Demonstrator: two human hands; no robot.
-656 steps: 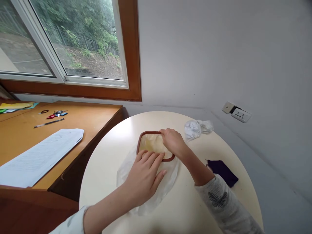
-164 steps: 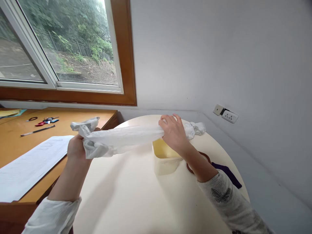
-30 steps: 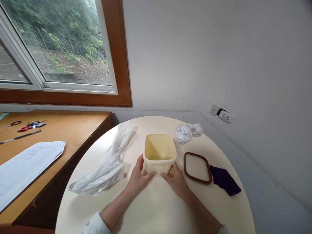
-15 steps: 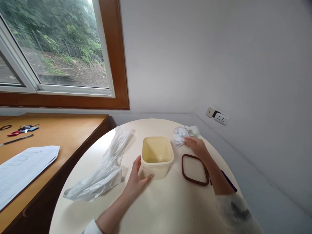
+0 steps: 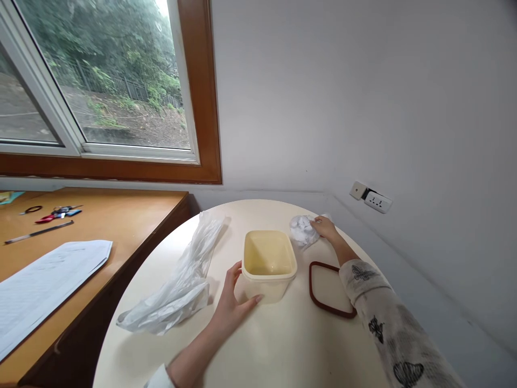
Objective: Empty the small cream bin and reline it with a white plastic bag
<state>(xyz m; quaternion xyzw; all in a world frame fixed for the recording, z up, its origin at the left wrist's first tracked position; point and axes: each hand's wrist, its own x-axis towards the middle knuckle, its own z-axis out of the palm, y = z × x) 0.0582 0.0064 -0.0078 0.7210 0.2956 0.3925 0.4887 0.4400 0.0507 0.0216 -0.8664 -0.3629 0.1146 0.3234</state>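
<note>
A pale yellow, square plastic container [image 5: 270, 288] stands upright and without a cover near the middle of the table. My left hand [image 5: 234, 302] grips its near left corner, thumb along the front and fingers around the left side. Farther back on the right, my right hand [image 5: 324, 226] has its fingers closed on the right side of a small clear plastic bag [image 5: 304, 230] with crumpled white stuff in it. Under my right forearm lies a square lid with a brown rim [image 5: 312, 288], partly hidden by the sleeve.
A crumpled white plastic bag [image 5: 181, 285] lies left of the container on the round cream table [image 5: 258, 350]. The brown desk [image 5: 133, 215] at left carries papers [image 5: 56, 275], a pen [image 5: 40, 231] and keys [image 5: 60, 212]. Behind are a wall and a socket [image 5: 378, 202].
My right hand has reached farther back and closed on the small plastic bag. My left hand stays on the container. The whole view has shifted slightly, moving things to the right.
</note>
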